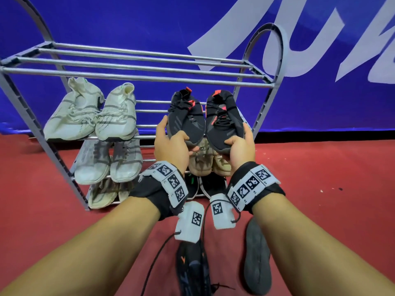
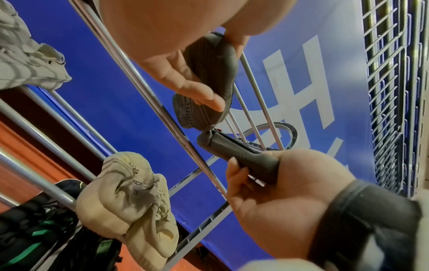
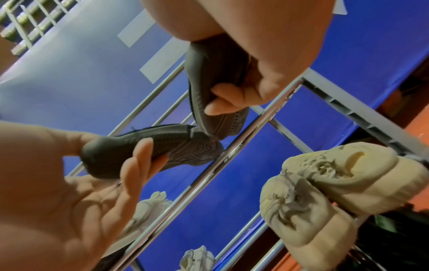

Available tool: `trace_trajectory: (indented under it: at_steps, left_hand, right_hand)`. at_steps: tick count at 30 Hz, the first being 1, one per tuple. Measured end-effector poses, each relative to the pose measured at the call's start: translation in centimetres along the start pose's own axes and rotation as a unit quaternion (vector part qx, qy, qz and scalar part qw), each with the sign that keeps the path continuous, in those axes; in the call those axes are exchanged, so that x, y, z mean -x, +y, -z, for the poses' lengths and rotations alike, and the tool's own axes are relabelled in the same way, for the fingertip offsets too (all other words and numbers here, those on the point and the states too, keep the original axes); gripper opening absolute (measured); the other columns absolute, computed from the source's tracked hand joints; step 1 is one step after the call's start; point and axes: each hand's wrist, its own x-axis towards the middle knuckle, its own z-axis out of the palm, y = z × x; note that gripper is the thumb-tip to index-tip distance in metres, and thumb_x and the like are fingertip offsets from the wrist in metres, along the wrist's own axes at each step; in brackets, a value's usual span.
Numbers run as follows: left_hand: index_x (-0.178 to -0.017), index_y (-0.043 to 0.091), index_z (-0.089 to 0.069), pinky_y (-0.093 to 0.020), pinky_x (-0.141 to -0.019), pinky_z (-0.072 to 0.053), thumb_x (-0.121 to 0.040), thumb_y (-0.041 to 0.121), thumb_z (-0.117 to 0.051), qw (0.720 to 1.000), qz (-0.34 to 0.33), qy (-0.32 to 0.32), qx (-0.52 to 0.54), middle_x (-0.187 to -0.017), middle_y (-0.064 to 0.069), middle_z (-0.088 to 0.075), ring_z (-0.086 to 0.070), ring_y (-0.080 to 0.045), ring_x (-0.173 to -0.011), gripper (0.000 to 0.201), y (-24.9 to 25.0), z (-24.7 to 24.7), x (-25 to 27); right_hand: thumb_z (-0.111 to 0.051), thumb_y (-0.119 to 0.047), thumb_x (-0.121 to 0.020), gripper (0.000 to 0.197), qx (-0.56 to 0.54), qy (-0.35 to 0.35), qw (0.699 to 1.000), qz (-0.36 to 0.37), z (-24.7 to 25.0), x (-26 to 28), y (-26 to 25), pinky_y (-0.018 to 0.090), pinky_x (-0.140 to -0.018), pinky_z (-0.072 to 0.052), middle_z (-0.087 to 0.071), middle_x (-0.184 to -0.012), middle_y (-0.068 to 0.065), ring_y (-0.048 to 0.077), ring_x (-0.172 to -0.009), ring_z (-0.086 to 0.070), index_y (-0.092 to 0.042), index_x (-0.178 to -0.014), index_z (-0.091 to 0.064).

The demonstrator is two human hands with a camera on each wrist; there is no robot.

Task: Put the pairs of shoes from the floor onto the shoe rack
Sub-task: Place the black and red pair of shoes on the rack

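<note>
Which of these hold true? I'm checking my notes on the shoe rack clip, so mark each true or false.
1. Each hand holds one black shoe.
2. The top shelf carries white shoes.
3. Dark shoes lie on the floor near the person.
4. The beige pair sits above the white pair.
1. True: the left hand and the right hand each grip a black shoe with red accents.
2. False: the top shelf is bare; the white pair sits one level lower.
3. True: dark shoes lie on the red floor.
4. False: the beige pair sits lower.
</note>
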Motion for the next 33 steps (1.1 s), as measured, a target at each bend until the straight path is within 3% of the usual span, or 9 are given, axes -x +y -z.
trace_trajectory:
  at_steps: [3, 6, 10, 13, 15, 18, 23, 28, 33]
  left_hand:
    - [-0.144, 0.04, -0.044, -0.041, -0.069, -0.063, -0.081, -0.003, -0.053, 1.0, 0.01, -0.019, -0.007, -0.116, -0.01, -0.069, -0.074, -0.032, -0.086, 0.077, -0.7, -0.8, -0.6]
    - [-0.154, 0.037, -0.027, -0.032, -0.065, -0.06, -0.09, -0.004, -0.051, 0.997, 0.052, -0.051, -0.004, -0.119, -0.015, -0.069, -0.075, -0.027, -0.074, 0.08, -1.8, -1.6, -1.2]
    - [-0.156, 0.038, -0.018, -0.028, -0.063, -0.059, -0.096, 0.013, -0.058, 0.994, 0.066, -0.078, -0.043, -0.125, -0.005, -0.065, -0.075, -0.02, -0.079, 0.077, -2.6, -1.7, -1.7]
    - [-0.155, 0.038, -0.022, -0.026, -0.053, -0.056, -0.093, 0.025, -0.065, 0.992, 0.064, -0.092, -0.063, -0.114, 0.002, -0.069, -0.077, -0.023, -0.078, 0.076, -2.6, -1.3, -1.9]
    - [-0.154, 0.035, -0.025, -0.025, -0.051, -0.056, -0.09, 0.022, -0.069, 0.99, 0.058, -0.103, -0.073, -0.111, -0.001, -0.072, -0.077, -0.024, -0.078, 0.079, -2.5, -1.1, -2.1]
    - [-0.157, 0.035, -0.018, -0.022, -0.053, -0.055, -0.09, 0.016, -0.071, 0.989, 0.063, -0.116, -0.072, -0.115, -0.008, -0.072, -0.076, -0.02, -0.08, 0.087, -2.5, -1.0, -2.5]
    - [-0.156, 0.037, -0.015, -0.025, -0.056, -0.053, -0.089, 0.024, -0.073, 0.982, 0.059, -0.152, -0.093, -0.117, -0.008, -0.072, -0.076, -0.024, -0.089, 0.089, -2.0, -0.7, -4.3]
    - [-0.156, 0.042, -0.013, -0.024, -0.052, -0.052, -0.088, 0.03, -0.073, 0.976, 0.088, -0.161, -0.115, -0.121, -0.001, -0.069, -0.076, -0.02, -0.088, 0.092, -2.6, -0.9, -4.2]
    - [-0.157, 0.04, -0.009, -0.022, -0.049, -0.042, -0.088, 0.021, -0.073, 0.978, 0.096, -0.156, -0.097, -0.116, -0.003, -0.073, -0.075, -0.021, -0.093, 0.096, -2.7, -1.4, -4.4]
  right_hand:
    - [-0.053, -0.005, -0.069, 0.083, -0.019, -0.019, 1.0, -0.015, 0.8, -1.4, -0.2, 0.043, -0.067, -0.06, -0.061, -0.132, 0.007, 0.027, -0.091, -0.07, -0.036, -0.145, -0.042]
    - [-0.054, -0.002, -0.087, 0.067, -0.056, -0.034, 0.997, -0.05, 0.9, -2.1, 0.2, 0.025, -0.05, -0.053, -0.065, -0.122, 0.011, 0.024, -0.075, -0.071, -0.031, -0.146, -0.041]
    - [-0.062, -0.013, -0.09, 0.051, -0.085, 0.024, 0.993, -0.076, 0.8, -2.2, 1.2, 0.027, -0.053, -0.057, -0.063, -0.124, 0.011, 0.03, -0.095, -0.071, -0.025, -0.137, -0.048]
    - [-0.058, -0.013, -0.089, 0.061, -0.079, -0.003, 0.993, -0.087, 0.6, -1.8, 1.2, 0.028, -0.051, -0.057, -0.062, -0.117, 0.014, 0.03, -0.068, -0.075, -0.025, -0.145, -0.034]
    - [-0.053, -0.005, -0.09, 0.067, -0.069, -0.017, 0.995, -0.065, 0.5, -2.0, 1.7, 0.027, -0.052, -0.057, -0.06, -0.113, 0.015, 0.024, -0.059, -0.073, -0.022, -0.15, -0.029]
    - [-0.047, 0.005, -0.09, 0.074, -0.058, -0.019, 0.997, -0.048, 0.7, -2.7, 1.7, 0.027, -0.058, -0.058, -0.059, -0.124, 0.023, 0.025, -0.065, -0.074, -0.026, -0.154, -0.026]
    - [-0.046, 0.01, -0.091, 0.079, -0.053, -0.031, 0.996, -0.069, 0.6, -4.1, 0.3, 0.032, -0.064, -0.062, -0.057, -0.13, 0.022, 0.027, -0.068, -0.072, -0.032, -0.155, -0.024]
    - [-0.06, 0.002, -0.09, 0.063, -0.069, 0.02, 0.997, -0.025, 0.8, -4.5, 1.3, 0.025, -0.059, -0.06, -0.069, -0.115, 0.02, 0.022, -0.067, -0.075, -0.018, -0.148, -0.042]
    - [-0.063, -0.002, -0.091, 0.063, -0.083, 0.038, 0.996, 0.021, 0.5, -4.8, 2.4, 0.03, -0.07, -0.062, -0.068, -0.113, 0.023, 0.02, -0.069, -0.075, -0.013, -0.149, -0.039]
